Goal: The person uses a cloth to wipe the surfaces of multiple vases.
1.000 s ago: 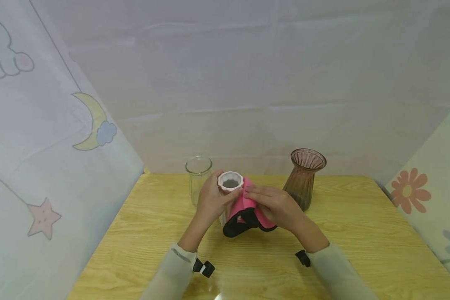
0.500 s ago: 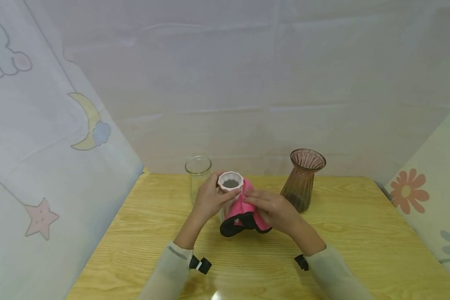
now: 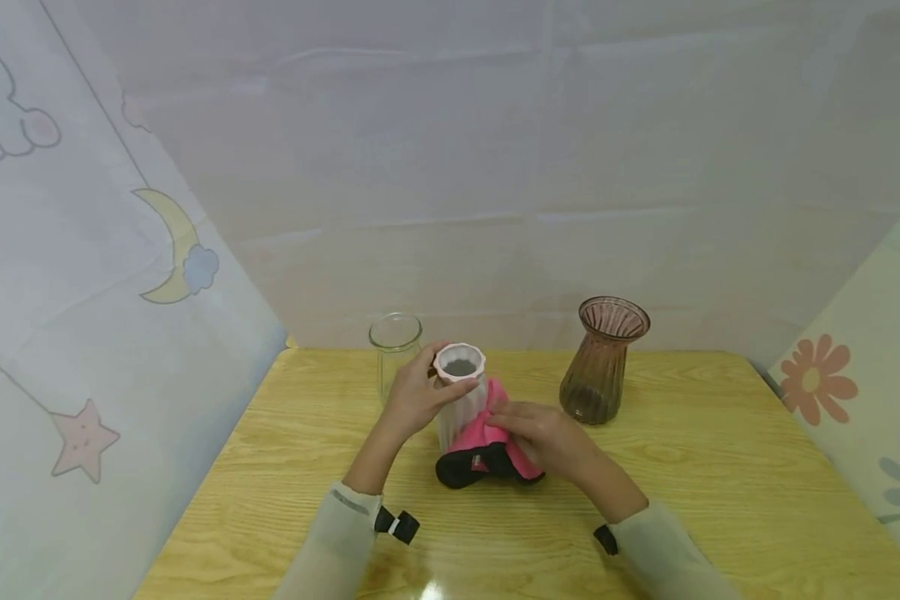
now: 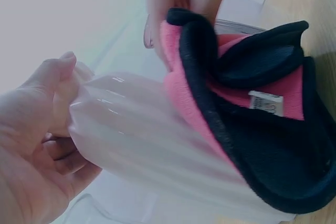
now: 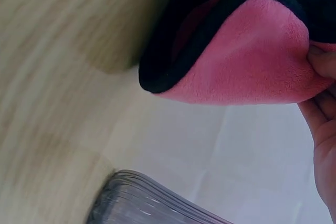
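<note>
Head view first: what does the left hand [image 3: 411, 398] have?

Its thumb and fingers are wrapped round the neck of a white fluted vase [image 3: 456, 412], just below the scalloped rim.

And the right hand [image 3: 542, 435]?

Pinching a pink cloth [image 3: 477, 434] with black edging, which lies against the vase's near side.

Is the vase's base down on the wood-grain tabletop [image 3: 690, 483]?

I can't tell; the cloth covers that part.

What does the left wrist view add?

Glossy ridges down the white body, and a small white label [image 4: 266, 103] on the folded cloth, its print too blurred to read. From the head that label is a mere patch, but the vase's mouth shows, grey inside, which the wrist view hides.

Right wrist?

Plush pink fabric close up, the thumb pressed into it, and the edge of a ribbed glass vase [image 5: 152, 203] below.

Where does that stand?

Head view has it whole: upright, brownish-pink, flared, beyond the right hand. A clear glass vase [image 3: 396, 357] stands behind the left hand, partly covered. Farther back hangs a pale backdrop [image 3: 420, 167].
</note>
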`<control>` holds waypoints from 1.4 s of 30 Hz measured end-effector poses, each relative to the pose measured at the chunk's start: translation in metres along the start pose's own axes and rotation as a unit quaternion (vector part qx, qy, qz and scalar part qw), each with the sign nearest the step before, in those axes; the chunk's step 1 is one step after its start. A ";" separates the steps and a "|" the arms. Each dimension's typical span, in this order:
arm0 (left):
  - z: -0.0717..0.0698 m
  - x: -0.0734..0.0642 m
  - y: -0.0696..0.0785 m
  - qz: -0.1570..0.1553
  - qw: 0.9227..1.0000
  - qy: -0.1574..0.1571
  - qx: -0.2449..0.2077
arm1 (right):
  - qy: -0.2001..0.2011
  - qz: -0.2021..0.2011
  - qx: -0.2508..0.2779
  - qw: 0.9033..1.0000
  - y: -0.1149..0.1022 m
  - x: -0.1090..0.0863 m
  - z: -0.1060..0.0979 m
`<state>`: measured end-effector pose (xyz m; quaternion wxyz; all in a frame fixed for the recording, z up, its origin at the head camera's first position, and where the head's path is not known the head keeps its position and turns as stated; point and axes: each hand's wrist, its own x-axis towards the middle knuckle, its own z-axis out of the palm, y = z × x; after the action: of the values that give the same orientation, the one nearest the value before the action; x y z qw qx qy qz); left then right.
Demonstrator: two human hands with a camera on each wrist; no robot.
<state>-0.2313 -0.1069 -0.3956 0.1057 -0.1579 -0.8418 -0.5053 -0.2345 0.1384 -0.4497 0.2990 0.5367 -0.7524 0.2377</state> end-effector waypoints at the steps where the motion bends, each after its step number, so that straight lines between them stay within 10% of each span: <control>1: -0.001 0.001 -0.001 0.000 1.000 -0.004 -0.001 | -0.004 0.003 -0.001 1.000 0.000 -0.001 0.001; 8: -0.004 0.002 -0.003 -0.015 0.999 -0.031 -0.009 | -0.033 0.012 -0.005 0.999 0.000 -0.003 0.001; 22: 0.014 -0.004 0.009 -0.024 0.995 0.066 0.067 | 0.048 -0.048 -0.051 0.996 0.002 0.028 -0.032; 42: 0.005 -0.002 0.007 -0.019 0.999 0.013 0.032 | 0.010 -0.009 -0.004 1.000 0.003 0.014 -0.015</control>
<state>-0.2265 -0.0997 -0.3927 0.1120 -0.1313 -0.8592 -0.4817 -0.2376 0.1401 -0.4289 0.3108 0.5399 -0.7454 0.2373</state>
